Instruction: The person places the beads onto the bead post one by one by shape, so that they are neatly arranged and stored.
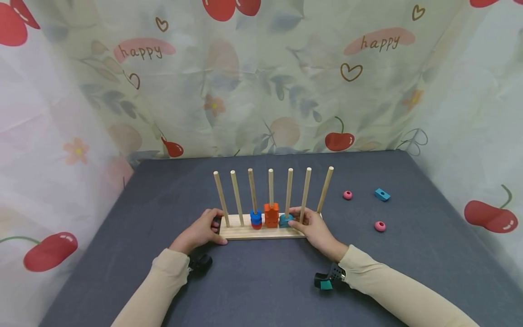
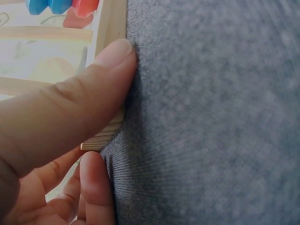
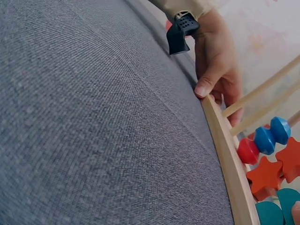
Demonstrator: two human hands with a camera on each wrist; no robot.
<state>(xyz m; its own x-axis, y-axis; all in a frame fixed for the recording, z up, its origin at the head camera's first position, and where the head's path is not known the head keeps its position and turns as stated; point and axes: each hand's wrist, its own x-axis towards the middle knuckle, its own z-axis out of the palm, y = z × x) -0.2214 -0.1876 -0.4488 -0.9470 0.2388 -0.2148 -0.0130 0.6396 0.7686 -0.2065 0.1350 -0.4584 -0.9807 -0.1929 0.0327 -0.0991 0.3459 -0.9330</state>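
A wooden peg board (image 1: 261,235) with several upright pegs stands on the dark cloth. My left hand (image 1: 202,229) grips its left end, thumb (image 2: 112,61) along the front edge and fingers around the end. On the fifth peg from the left are teal rounded blocks (image 1: 283,221), which my right hand (image 1: 314,227) pinches; just a fingertip (image 3: 296,213) of it shows in the right wrist view. Orange star blocks (image 1: 271,215) are stacked on the middle peg. Left of them, one peg carries two blue beads (image 1: 256,217) over a red bead (image 3: 247,151).
To the right of the board lie two pink beads (image 1: 347,195) and a blue block with a hole (image 1: 382,195). A patterned curtain (image 1: 261,91) encloses the back and sides of the table (image 1: 261,290).
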